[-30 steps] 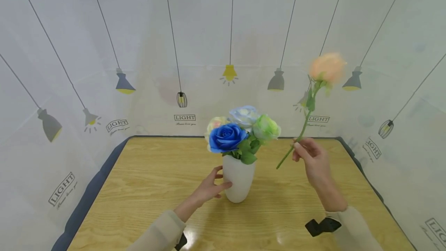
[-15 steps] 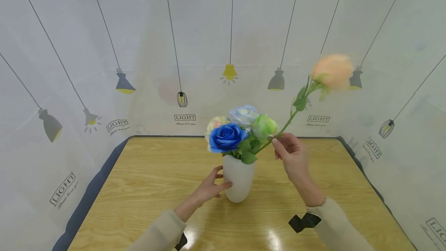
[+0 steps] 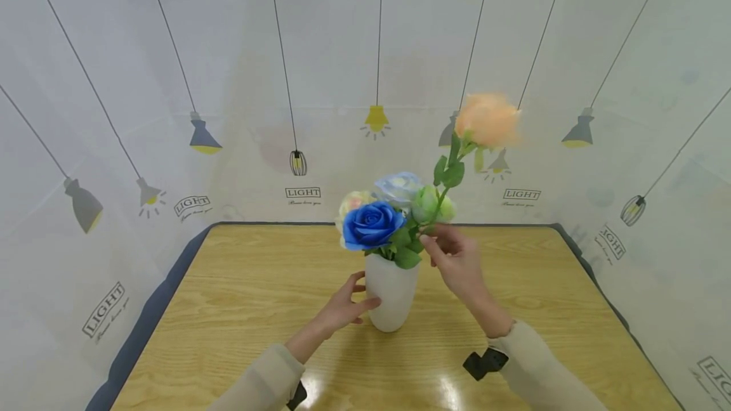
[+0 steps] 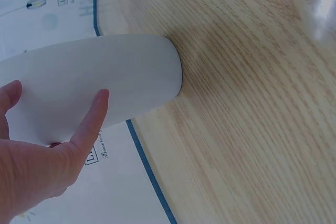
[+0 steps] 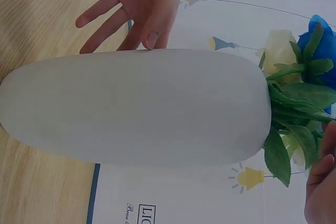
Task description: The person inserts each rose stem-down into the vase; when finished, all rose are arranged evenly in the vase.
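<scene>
A white vase (image 3: 391, 293) stands upright on the table, with blue (image 3: 373, 225), pale blue, cream and green artificial roses in it. My left hand (image 3: 339, 308) rests on the vase's left side. Its thumb touches the front, and its fingers look spread and fairly straight in the right wrist view. With thumb and fingertips, my right hand (image 3: 459, 264) pinches the stem of a peach rose (image 3: 488, 120) at the vase's right rim. The rose's bloom is blurred and stands above the others. Leaves and fingers hide the stem's lower end.
The wooden table (image 3: 257, 290) has a dark blue border. A pale curtain (image 3: 331, 43) printed with hanging lamps surrounds it at the back and sides. Black devices (image 3: 485, 363) sit on both wrists.
My right hand has moved left with the peach rose, from beside the vase to its rim. The rose tipped right midway and is steeper now. My left hand and the vase have stayed put.
</scene>
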`<action>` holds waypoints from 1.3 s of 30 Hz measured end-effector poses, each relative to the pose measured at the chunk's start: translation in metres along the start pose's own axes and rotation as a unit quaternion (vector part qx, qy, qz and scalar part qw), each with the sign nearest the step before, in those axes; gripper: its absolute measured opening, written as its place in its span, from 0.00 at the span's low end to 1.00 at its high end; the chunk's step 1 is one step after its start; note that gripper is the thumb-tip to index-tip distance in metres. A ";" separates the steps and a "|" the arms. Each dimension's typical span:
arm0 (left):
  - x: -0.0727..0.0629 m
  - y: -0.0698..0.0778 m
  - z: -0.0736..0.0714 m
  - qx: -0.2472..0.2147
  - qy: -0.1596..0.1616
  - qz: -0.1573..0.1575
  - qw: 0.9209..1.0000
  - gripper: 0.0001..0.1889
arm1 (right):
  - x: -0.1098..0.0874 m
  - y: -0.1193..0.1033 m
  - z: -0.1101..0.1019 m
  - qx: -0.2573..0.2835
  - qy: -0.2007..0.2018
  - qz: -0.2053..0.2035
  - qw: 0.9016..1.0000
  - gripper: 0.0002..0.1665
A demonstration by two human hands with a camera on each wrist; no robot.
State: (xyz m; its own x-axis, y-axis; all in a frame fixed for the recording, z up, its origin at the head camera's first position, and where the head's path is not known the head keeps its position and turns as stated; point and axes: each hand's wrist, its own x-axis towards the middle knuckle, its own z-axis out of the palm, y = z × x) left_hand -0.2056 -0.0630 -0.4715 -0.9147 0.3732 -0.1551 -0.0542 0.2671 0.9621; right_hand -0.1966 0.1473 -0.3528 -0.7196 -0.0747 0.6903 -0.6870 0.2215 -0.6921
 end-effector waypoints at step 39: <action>0.001 -0.001 0.000 -0.005 0.001 -0.006 1.000 0.41 | -0.014 0.024 0.000 -0.080 -0.019 0.055 0.995 0.04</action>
State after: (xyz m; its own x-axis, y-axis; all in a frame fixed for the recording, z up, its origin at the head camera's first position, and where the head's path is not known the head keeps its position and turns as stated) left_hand -0.2064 -0.0624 -0.4725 -0.9144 0.3693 -0.1656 -0.0681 0.2628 0.9624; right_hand -0.2028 0.1532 -0.3793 -0.7945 -0.0773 0.6023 -0.5816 0.3823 -0.7181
